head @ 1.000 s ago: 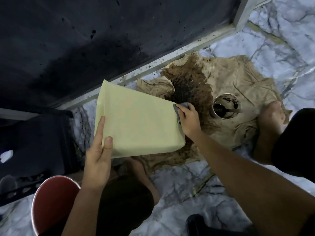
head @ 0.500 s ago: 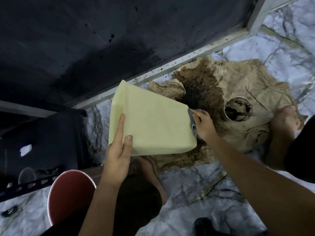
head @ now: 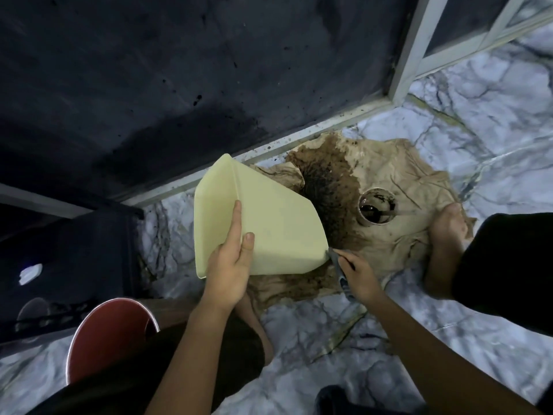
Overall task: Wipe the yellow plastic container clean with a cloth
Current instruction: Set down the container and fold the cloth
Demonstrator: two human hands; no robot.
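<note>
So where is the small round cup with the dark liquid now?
In the head view, the cup stands right of centre on the stained brown cloth, between the yellow container and a bare foot.

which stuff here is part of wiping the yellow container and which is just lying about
In use: yellow container, held by left hand; grey cloth, pinched in right hand.

Lying about: stained brown cloth, cup of dark liquid, red bucket.

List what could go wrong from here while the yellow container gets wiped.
1. The left hand alone grips the tilted yellow container at its rim; pressure from the grey cloth in the right hand could twist it loose.
2. The open cup of dark liquid stands close by; a swing could tip it.
</note>
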